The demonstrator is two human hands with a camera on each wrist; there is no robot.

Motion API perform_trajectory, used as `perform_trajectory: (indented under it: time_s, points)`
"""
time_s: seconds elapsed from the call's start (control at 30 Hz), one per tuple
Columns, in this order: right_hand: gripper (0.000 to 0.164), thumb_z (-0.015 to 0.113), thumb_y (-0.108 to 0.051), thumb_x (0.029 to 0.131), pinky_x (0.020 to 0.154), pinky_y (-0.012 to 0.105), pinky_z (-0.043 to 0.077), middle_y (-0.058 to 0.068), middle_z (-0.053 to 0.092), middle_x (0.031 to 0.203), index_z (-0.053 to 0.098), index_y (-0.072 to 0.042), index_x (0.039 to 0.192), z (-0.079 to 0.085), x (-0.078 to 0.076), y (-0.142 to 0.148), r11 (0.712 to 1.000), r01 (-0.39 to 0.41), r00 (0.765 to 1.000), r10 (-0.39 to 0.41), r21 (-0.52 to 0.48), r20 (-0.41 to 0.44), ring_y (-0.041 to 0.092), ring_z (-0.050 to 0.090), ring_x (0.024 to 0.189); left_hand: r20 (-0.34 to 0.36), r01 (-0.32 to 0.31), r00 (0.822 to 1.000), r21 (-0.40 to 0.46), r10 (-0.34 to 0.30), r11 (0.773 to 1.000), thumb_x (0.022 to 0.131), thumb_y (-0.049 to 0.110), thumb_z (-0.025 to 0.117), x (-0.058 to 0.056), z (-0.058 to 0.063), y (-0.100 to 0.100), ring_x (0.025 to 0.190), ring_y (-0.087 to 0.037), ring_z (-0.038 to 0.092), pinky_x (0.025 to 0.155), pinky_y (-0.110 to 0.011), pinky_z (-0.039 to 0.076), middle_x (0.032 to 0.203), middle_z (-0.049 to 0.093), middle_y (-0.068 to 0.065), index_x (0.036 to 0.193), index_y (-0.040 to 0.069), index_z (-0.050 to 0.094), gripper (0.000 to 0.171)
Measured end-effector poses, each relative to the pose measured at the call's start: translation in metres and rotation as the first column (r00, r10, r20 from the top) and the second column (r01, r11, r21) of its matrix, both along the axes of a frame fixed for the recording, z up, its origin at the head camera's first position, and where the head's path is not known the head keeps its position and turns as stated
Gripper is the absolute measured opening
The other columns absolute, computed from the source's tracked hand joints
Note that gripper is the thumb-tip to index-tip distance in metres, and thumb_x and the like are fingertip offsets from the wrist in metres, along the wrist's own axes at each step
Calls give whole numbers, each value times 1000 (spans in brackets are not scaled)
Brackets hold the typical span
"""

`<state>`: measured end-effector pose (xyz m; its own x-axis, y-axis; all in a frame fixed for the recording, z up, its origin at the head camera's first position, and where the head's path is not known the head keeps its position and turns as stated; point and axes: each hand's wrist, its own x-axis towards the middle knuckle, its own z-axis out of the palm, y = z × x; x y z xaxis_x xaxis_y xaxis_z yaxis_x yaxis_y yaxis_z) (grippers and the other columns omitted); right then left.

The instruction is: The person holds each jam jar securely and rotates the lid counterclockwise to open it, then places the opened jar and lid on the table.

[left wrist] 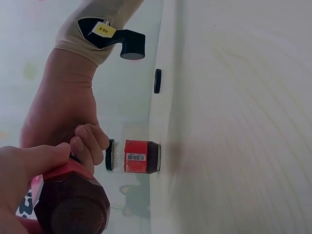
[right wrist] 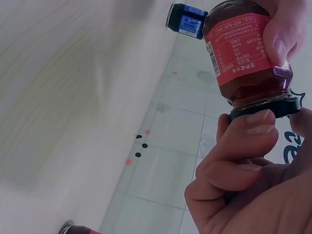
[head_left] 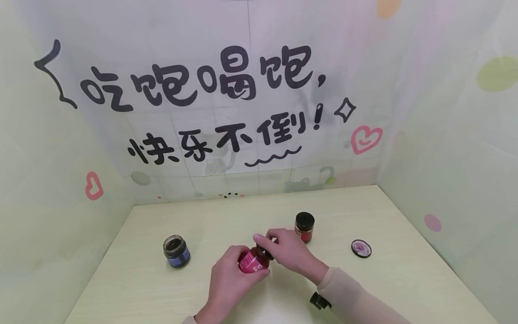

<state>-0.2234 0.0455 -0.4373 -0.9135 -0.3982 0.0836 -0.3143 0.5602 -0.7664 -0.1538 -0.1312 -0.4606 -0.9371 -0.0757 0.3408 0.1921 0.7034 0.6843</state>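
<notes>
A glass jar with a red-pink label (head_left: 253,261) is held tilted above the table, its dark lid (right wrist: 265,107) toward the right. My left hand (head_left: 231,276) grips the jar's body; in the left wrist view its dark faceted base (left wrist: 73,207) faces the camera. My right hand (head_left: 292,252) has its fingers and thumb curled round the lid, which sits on the jar's mouth. Just behind the right hand stands another red-labelled jar (head_left: 304,227) with a black lid on.
An open blue-labelled jar (head_left: 176,251) stands on the left of the table (head_left: 162,297). At the right, a loose lid (head_left: 361,248) lies with its pale inside up. A printed cloth (head_left: 226,27) hangs behind, with side panels left and right.
</notes>
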Motion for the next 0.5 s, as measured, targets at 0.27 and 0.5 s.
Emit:
perform_trajectory:
  time_s: [0.27, 0.5]
  points:
    - [48, 58, -66, 92, 53, 35, 51, -6, 66, 72, 65, -21, 82, -1, 0, 0, 999, -8, 999, 10, -50, 41, 16, 62, 59, -26, -20, 999, -34, 19, 999, 63, 43, 95, 2, 0, 2, 83, -8, 62, 67, -27, 54, 93, 62, 8, 102, 19, 65, 54]
    - [42, 61, -62, 92, 52, 34, 49, -4, 66, 70, 67, -21, 87, -1, 1, 0, 995, -30, 998, 36, -95, 60, 17, 60, 59, -24, -28, 999, -41, 27, 999, 64, 43, 94, 3, 1, 2, 84, -9, 62, 68, -28, 54, 94, 62, 7, 103, 18, 65, 55]
